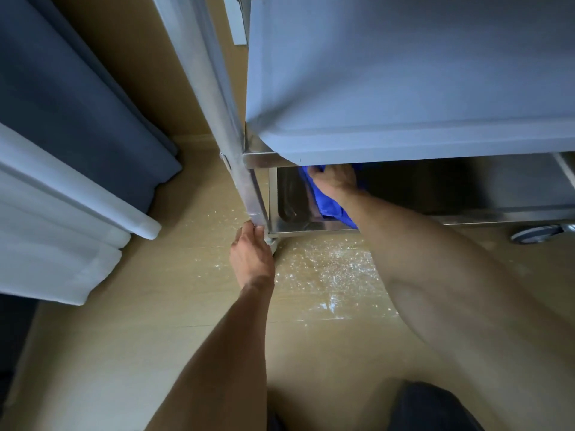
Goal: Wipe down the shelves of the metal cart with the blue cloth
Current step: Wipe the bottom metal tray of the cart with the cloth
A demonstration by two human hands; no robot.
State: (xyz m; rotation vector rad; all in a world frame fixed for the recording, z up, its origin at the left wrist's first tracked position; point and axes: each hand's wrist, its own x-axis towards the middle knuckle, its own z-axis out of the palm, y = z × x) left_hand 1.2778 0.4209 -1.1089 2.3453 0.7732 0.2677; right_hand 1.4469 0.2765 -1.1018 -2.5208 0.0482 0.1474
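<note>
Blue cloth (pixel 329 203) sits on the bottom shelf (pixel 311 226) of the metal cart (pixel 404 88), near its left front corner, under the shelf above. My right hand (pixel 334 180) bunches it, fingers curled into the fabric. Left hand (pixel 252 259) grips the corner post (pixel 245 181) at its foot, fingers wrapped round it. Risks: cart on wheel (pixel 536 234) may roll w/ a hard push; knuckles may hit the overhang; white specks (pixel 326 269) on floor (pixel 140 306) suggest debris swept off.

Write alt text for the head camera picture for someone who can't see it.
A person's right hand presses a blue cloth onto the bottom shelf of a metal cart, under a higher shelf. The left hand grips the foot of the cart's corner post, above a wooden floor speckled with white flecks.
</note>
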